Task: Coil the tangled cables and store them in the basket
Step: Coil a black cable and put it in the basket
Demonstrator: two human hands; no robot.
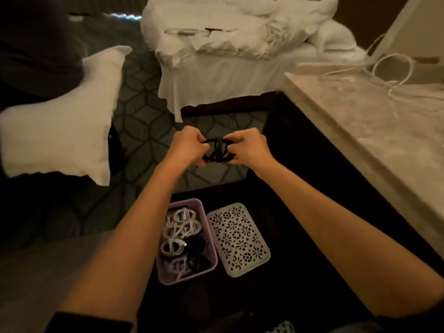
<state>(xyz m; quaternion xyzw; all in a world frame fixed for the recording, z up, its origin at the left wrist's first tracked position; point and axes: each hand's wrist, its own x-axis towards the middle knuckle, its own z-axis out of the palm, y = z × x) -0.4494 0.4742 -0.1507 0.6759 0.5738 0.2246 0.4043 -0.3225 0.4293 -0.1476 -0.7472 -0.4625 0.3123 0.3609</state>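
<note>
A coiled black cable [218,150] hangs in the air between both hands, wound into a small bundle with a wrap across its middle. My left hand [188,146] grips its left end and my right hand [247,146] grips its right end. Below them, on a dark surface, stands a lilac basket [211,239] that holds several coiled white cables [179,227] and black cables [198,251]. A loose white cable [394,68] lies tangled on the marble countertop at the upper right.
The basket's perforated lid [237,239] lies flat just right of the basket. A marble countertop [384,131] runs along the right side. White pillows [62,131] lie at the left, and a bed with rumpled white linen [228,44] is behind, over patterned carpet.
</note>
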